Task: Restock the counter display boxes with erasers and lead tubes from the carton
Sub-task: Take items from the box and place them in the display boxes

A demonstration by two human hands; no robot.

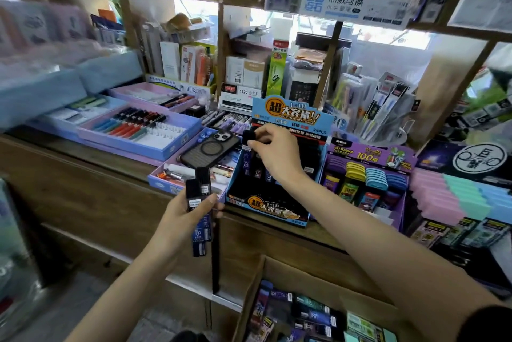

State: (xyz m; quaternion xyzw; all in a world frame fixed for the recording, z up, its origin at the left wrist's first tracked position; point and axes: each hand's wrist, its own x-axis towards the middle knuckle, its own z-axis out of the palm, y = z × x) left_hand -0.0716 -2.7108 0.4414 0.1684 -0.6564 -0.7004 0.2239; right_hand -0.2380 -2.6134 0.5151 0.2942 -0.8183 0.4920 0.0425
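The lead tubes (198,195) at near left are seen as black above and dark blue below, with white labels. The single lead tube (249,135) beyond is black. The black display box (266,203) is edged in blue, its header card (291,114) blue with an orange disc. In the purple display box (368,153) at right, erasers (375,178) are banded yellow, light blue and, it seems, darker blue. The carton (318,280) is brown.

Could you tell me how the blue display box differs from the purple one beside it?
The blue display box holds dark upright lead tubes, its front rows bare; the purple display box is packed with yellow, blue and purple items. The right hand pinches a tube over the blue box; no hand is at the purple one. Both have printed header cards.
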